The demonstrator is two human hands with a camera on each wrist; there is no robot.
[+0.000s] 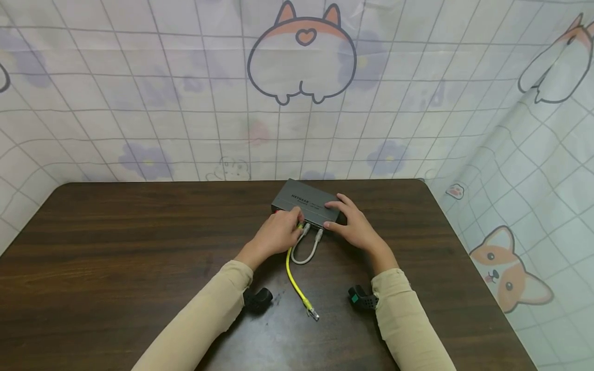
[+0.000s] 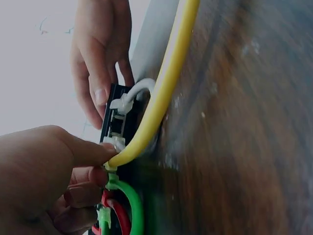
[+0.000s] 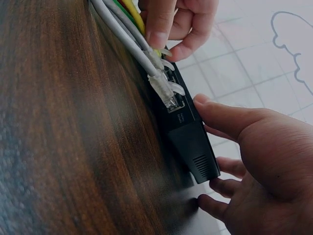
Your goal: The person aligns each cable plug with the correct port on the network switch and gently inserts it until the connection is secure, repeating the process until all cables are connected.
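Note:
A grey Netgear network switch (image 1: 303, 200) lies near the table's far edge, its ports facing the person. The left hand (image 1: 277, 233) pinches the plug end of a yellow network cable (image 1: 292, 281) right at the ports. That cable's other end, a clear plug (image 1: 313, 313), lies loose on the table. With thumb at the front edge and fingers around the end, the right hand (image 1: 356, 226) holds the switch's right side. A short white cable (image 1: 303, 262) loops between two ports. Green (image 2: 136, 200) and red cables (image 2: 123, 215) show beside the left fingers in the left wrist view.
The dark wooden table (image 1: 139, 278) reaches a patterned grid curtain (image 1: 195, 103) behind it and another fold on the right. Black wrist straps with cameras (image 1: 258, 300) hang below both forearms, close over the table.

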